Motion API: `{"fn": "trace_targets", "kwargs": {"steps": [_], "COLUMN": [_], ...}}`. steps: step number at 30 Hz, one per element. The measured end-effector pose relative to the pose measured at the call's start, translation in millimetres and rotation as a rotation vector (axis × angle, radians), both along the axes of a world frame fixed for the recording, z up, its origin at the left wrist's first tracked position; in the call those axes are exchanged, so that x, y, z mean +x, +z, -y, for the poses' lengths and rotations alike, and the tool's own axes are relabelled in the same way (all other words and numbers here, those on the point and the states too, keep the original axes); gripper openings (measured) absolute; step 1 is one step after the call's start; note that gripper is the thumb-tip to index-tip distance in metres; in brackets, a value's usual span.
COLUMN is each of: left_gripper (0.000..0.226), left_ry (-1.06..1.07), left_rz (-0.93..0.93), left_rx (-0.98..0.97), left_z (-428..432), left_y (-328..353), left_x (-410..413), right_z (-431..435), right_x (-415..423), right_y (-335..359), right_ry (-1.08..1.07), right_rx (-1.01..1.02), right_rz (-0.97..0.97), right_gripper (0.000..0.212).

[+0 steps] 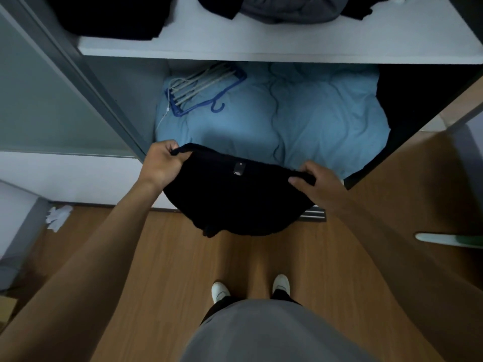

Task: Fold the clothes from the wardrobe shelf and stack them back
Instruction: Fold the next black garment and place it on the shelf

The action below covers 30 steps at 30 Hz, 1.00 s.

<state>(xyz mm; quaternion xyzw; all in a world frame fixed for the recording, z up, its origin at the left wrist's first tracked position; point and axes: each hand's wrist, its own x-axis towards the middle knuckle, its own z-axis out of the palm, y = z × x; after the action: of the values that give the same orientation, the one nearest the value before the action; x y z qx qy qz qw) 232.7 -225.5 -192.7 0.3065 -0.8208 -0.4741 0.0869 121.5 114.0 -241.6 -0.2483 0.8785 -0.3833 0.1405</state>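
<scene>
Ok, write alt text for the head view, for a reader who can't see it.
The left hand and right hand grip the top edge of a black garment before an open wardrobe. Dark clothes lie on the white shelf above; hangers rest on blue bedding below.

Plain black garment [235, 199] between left hand [162, 163] and right hand [313, 181]; light blue bedding [318, 118] beyond both; darker blue hanger [193, 108] beyond left hand; brown wooden floor [172, 254] below.

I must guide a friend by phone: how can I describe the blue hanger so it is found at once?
Look below the white shelf, at the light blue bedding. On its left part lies a bundle of hangers. The blue hanger is the only dark blue one; the others are pale beige.
</scene>
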Motion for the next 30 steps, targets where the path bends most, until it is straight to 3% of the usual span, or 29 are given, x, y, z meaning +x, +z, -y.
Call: {"fn": "trace_targets", "kwargs": {"steps": [3, 6, 9, 11, 13, 18, 23, 25, 28, 30], "left_gripper": [0.029, 0.026, 0.024, 0.024, 0.025, 0.023, 0.029, 0.032, 0.016, 0.012], "left_ry": [0.045, 0.070, 0.060, 0.064, 0.053, -0.060, -0.173, -0.227, -0.418, -0.558], "left_rz": [0.083, 0.113, 0.194, 0.197, 0.147, 0.015, -0.004, 0.013, 0.013, 0.008], "left_rx": [-0.016, 0.105, 0.381, 0.603, 0.701, 0.626, 0.603, 0.576, 0.566, 0.572], "left_z": [3.1, -13.8, -44.7, -65.3, -82.9, -118.0, -129.6, -129.3, -122.4, -116.7], "left_y": [-2.9, -5.4, -4.1, -4.4, -7.6, -14.4, -14.5, -14.0, -12.4, -11.7], "left_x": [2.3, 5.4, 7.3, 9.0, 10.2, 8.6, 8.1, 9.1, 14.0, 17.2], "right_z": [-0.9, 9.9, 30.2, 45.5, 59.0, 81.5, 84.6, 81.5, 74.4, 71.1], "right_x": [0.1, 0.6, 7.9, 19.8, 40.3, 70.1, 75.0, 74.0, 71.0, 68.8], "right_y": [-2.8, 2.1, 13.3, 16.3, 17.8, 22.4, 31.4, 35.2, 42.1, 47.6], "right_ry": [0.013, -0.342, -0.547, -0.514, -0.452, -0.404, -0.425, -0.409, -0.381, -0.334], "right_rx": [0.110, 0.087, -0.091, -0.143, -0.187, -0.312, -0.420, -0.447, -0.474, -0.398], "right_rz": [-0.005, -0.101, 0.185, 0.342, 0.414, 0.454, 0.467, 0.554, 0.682, 0.633], "right_gripper": [0.021, 0.020, 0.034, 0.033, 0.036, 0.019, 0.022, 0.021, 0.015, 0.018]}}
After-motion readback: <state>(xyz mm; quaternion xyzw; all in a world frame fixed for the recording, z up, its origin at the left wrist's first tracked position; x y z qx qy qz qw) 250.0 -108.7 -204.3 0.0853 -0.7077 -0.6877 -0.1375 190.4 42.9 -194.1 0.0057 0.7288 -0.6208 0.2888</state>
